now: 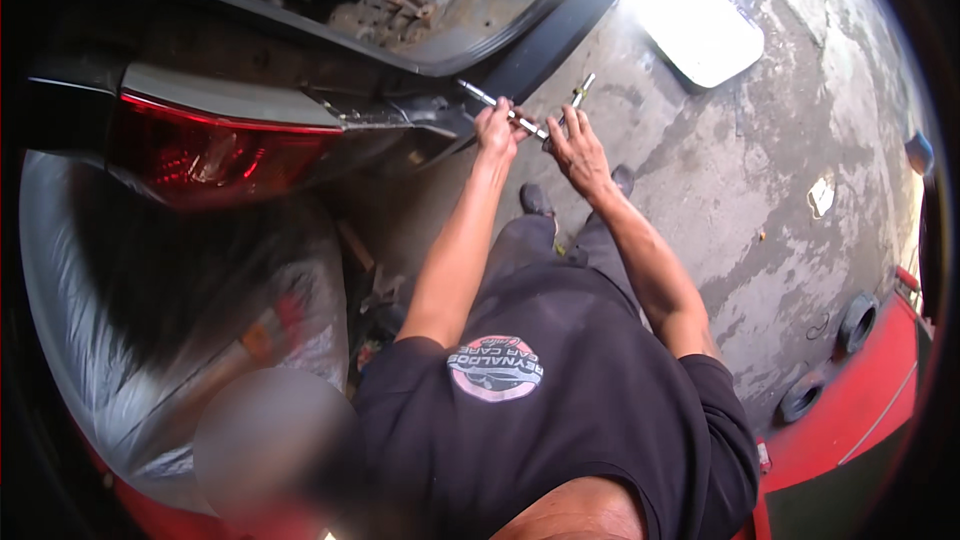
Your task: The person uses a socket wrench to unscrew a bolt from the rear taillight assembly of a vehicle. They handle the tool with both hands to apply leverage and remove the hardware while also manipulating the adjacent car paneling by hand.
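Car body (300,110) crowds the hands' left; open concrete floor (760,190) lies right.

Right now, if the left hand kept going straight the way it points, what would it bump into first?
The left hand grips a metal cross-shaped wrench and points up toward the car's rear corner. Going straight on, it would probably meet that dark bodywork beside the red tail light first, though depth is hard to judge here.

Red tail lamp (205,150) on a dark car body, open tailgate (420,10) above, stained concrete floor (760,200), white flat panel (695,20) lying on it, red trolley (860,390) with black wheels lower right.
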{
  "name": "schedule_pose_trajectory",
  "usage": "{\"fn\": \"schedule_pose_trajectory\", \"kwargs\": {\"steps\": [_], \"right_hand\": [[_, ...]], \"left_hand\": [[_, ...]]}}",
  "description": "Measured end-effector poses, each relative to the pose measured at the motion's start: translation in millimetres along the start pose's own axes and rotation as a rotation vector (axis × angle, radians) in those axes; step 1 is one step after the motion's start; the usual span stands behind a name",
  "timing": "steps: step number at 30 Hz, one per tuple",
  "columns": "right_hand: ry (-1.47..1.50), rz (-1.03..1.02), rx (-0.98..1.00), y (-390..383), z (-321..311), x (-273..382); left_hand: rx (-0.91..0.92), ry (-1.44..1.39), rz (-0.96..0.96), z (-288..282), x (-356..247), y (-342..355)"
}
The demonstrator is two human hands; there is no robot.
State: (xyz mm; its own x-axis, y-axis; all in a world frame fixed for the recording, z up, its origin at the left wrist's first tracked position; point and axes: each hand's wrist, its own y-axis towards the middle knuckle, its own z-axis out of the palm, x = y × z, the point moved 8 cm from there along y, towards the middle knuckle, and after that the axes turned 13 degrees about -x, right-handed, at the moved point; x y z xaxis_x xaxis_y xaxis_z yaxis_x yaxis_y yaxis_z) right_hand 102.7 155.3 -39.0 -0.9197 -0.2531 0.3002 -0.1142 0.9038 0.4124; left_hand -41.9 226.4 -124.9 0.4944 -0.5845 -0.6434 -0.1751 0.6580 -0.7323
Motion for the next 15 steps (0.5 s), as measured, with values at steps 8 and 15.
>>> {"fn": "schedule_pose_trajectory", "kwargs": {"steps": [8, 15], "right_hand": [[0.903, 0.605, 0.191, -11, 23, -2], [1.951, 1.526, 0.337, -41, 49, 28]], "left_hand": [[0.140, 0.028, -0.012, -7, -14, -7], [0.380, 0.025, -0.056, -5, 3, -32]]}}
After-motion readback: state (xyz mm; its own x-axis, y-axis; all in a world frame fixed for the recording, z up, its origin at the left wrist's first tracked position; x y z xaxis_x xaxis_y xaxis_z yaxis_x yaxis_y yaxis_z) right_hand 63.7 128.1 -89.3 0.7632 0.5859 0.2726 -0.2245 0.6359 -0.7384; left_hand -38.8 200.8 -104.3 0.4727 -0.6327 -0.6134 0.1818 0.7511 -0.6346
